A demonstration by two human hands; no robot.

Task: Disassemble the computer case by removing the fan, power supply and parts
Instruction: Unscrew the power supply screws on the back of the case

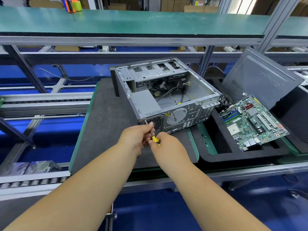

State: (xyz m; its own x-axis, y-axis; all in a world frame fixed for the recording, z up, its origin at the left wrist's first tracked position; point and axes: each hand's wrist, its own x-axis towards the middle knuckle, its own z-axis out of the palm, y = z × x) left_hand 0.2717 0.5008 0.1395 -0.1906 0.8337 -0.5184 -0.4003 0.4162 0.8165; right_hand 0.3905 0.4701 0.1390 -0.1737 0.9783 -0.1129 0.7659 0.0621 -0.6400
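Note:
An open grey computer case [191,90] lies on its side on a dark foam mat [106,127], its rear panel facing me. Inside at the near left sits the grey power supply [145,100], with loose cables [168,92] beyond it. A screwdriver [150,130] with a yellow handle has its tip at a screw on the rear panel's left corner. My left hand [135,137] pinches the metal shaft. My right hand [166,144] grips the yellow handle.
A green motherboard [250,120] rests in a black foam tray [216,154] to the right. The case's grey side panel [260,77] leans behind it. Roller conveyor rails [33,180] run at left. A green shelf [133,22] spans above.

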